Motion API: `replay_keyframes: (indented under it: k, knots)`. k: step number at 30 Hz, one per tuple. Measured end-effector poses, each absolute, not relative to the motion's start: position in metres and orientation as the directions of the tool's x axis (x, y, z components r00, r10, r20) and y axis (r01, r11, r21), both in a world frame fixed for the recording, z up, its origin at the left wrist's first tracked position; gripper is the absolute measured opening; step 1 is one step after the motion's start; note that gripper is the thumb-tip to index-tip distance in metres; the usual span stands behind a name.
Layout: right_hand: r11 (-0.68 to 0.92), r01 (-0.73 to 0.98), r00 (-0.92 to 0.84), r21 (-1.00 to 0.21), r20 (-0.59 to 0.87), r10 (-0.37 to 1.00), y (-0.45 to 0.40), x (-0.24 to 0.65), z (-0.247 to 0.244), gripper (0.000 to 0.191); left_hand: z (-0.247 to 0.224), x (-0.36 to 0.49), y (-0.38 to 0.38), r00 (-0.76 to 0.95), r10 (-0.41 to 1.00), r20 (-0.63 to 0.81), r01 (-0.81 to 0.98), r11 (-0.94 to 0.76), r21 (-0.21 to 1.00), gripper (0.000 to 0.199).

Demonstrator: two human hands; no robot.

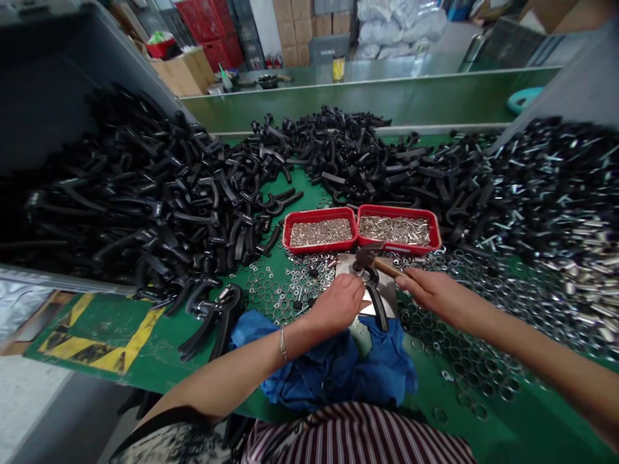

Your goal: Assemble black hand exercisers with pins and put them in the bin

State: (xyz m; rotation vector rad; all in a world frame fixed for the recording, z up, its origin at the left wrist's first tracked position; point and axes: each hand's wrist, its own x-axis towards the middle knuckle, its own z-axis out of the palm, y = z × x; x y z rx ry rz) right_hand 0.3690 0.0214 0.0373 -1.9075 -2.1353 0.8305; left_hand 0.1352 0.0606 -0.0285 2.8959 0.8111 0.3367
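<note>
My right hand (422, 287) is closed round the wooden handle of a hammer (387, 266), whose dark head is over the black part. Fingers bent, my left hand (341, 299) holds a black plastic part with a ring and a curved handle (378, 303) on a metal plate (388, 288). The tips of my left fingers are partly hidden. Just beyond the plate stand two red trays, one with tiny metal pieces (322, 233) and one with small metal pins (394, 230). A crumpled blue cloth (329, 374) lies nearest my body.
Black handles (159, 193) spill from a grey bin at left and pile along the back (338, 148). Metal rings (464, 348) are strewn over the green table (546, 419). Bolts and metal sleeves (585, 270) heap at right. Assembled black clamps (225, 316) lie at the left front.
</note>
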Motion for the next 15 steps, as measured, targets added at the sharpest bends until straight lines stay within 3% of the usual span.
replay_keyframes:
  k: [3,6,10,13,15]
  knots:
    - [0.010,0.861,-0.117,-0.509,-0.178,0.977,0.027,0.370,0.036,0.037,-0.026,0.138,0.062,0.824,0.534,0.190,0.504,-0.844,0.186,0.038]
    - [-0.015,0.889,-0.098,-0.457,-0.223,0.970,0.025,0.373,0.040,0.035,-0.020,0.137,0.058,0.802,0.562,0.203,0.522,-0.824,0.221,0.034]
    - [0.021,0.836,-0.163,-0.549,-0.210,0.964,-0.001,0.378,0.039,0.038,-0.013,0.130,0.043,0.657,0.723,0.212,0.680,-0.690,0.247,0.041]
    - [0.001,0.851,-0.136,-0.525,-0.218,0.966,-0.024,0.384,0.023,0.036,-0.012,0.134,0.032,0.555,0.825,0.105,0.799,-0.564,0.208,0.050]
    - [-0.035,0.809,-0.100,-0.587,-0.195,0.976,-0.030,0.388,0.009,0.032,-0.014,0.140,0.030,0.545,0.839,0.010,0.820,-0.535,0.204,0.043]
